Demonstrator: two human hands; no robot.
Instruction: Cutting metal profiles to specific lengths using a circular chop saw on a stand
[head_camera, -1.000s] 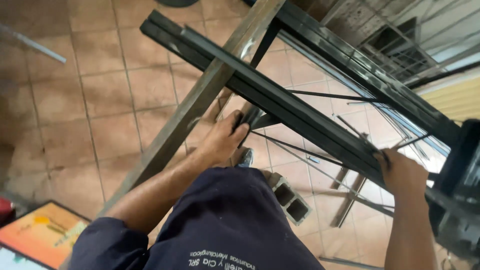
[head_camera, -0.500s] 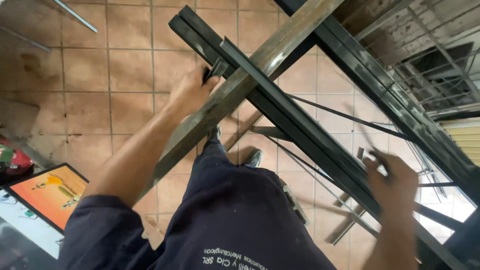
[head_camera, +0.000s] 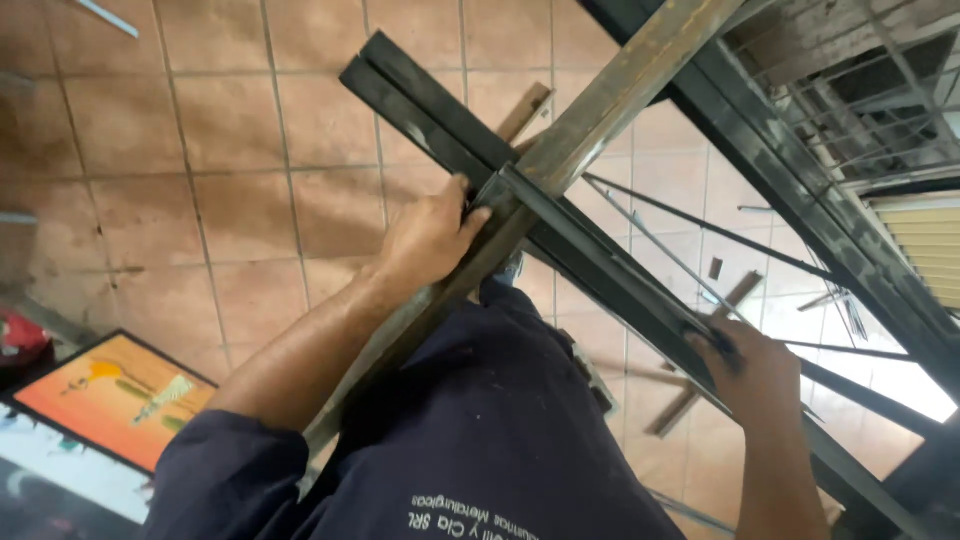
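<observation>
Left hand (head_camera: 425, 240) now lower along dark, scuffed metal bars (head_camera: 560, 230), both hands grasping; right hand (head_camera: 755, 375).

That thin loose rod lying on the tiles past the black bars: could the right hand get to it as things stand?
Probably not readily. The right hand grips the black metal bar, and the thin rod lies on the tiled floor beyond the bars, which cross in between.

The left hand (head_camera: 428, 238) has slid up the dark metal bars (head_camera: 590, 270) toward the crossing rusty beam (head_camera: 600, 110).
</observation>
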